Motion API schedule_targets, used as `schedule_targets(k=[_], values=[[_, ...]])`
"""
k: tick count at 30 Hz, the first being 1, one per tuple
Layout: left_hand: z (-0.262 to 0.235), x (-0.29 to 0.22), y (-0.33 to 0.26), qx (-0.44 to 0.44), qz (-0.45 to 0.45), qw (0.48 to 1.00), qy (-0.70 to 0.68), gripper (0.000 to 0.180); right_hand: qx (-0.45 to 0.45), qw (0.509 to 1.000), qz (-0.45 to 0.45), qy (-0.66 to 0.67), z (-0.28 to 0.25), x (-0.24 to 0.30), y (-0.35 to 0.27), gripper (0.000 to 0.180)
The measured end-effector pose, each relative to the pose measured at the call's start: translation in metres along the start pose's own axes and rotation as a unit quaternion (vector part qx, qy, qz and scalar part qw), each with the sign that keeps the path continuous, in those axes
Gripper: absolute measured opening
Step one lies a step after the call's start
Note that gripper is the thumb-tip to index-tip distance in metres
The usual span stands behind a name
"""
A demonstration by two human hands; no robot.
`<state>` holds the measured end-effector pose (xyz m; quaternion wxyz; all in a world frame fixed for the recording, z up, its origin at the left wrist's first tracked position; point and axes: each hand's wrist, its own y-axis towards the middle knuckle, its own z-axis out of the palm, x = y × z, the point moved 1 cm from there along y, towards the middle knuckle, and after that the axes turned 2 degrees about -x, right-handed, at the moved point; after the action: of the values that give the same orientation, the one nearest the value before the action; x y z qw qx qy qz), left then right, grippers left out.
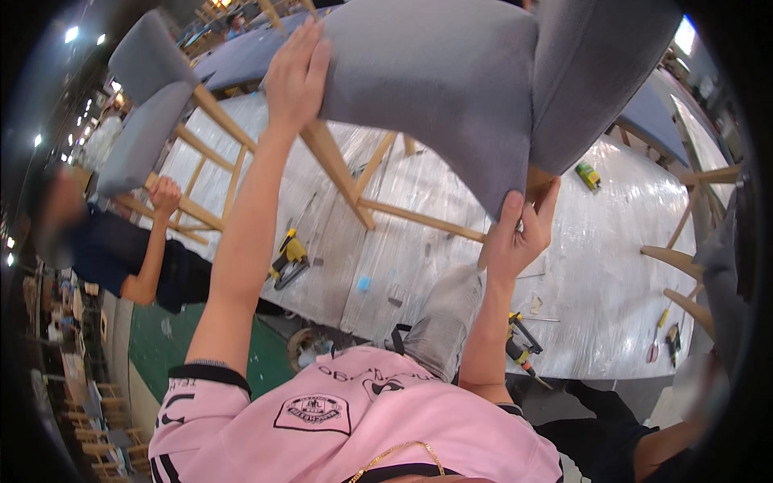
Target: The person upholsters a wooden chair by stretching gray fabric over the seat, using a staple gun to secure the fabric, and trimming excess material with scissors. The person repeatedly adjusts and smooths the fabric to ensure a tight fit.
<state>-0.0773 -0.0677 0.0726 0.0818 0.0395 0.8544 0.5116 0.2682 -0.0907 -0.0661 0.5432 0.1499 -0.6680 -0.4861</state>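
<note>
A grey upholstered chair (427, 64) with wooden legs stands on the plastic-wrapped table in front of me. My left hand (296, 80) lies along the left side of its seat, fingers stretched out flat against the fabric. At the seat's lower right corner, beside the backrest (596, 64), my right hand (519, 232) grips the chair, its thumb on the fabric and its fingers by the top of a wooden leg. A wooden stretcher (423, 219) runs between the legs below the seat. The fingertips of my right hand are partly hidden.
A yellow-black power tool (290, 259) lies left on the wrapped table (322, 306), and a staple gun (523, 344) near its front edge. A green-yellow box (588, 175) and scissors (652, 351) lie right. Left, a co-worker's hand (165, 196) holds another grey chair (149, 121).
</note>
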Motion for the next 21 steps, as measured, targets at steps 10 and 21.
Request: schedule_targets(k=[10, 21], values=[[0.018, -0.103, 0.019, 0.114, 0.080, 0.983, 0.122, 0.042, 0.047, 0.998, 0.028, -0.034, -0.007, 0.005, -0.013, 0.059], [0.045, -0.200, -0.014, -0.032, 0.077, 0.996, 0.044, 0.057, 0.079, 0.995, 0.054, 0.015, -0.015, 0.014, -0.015, 0.045]])
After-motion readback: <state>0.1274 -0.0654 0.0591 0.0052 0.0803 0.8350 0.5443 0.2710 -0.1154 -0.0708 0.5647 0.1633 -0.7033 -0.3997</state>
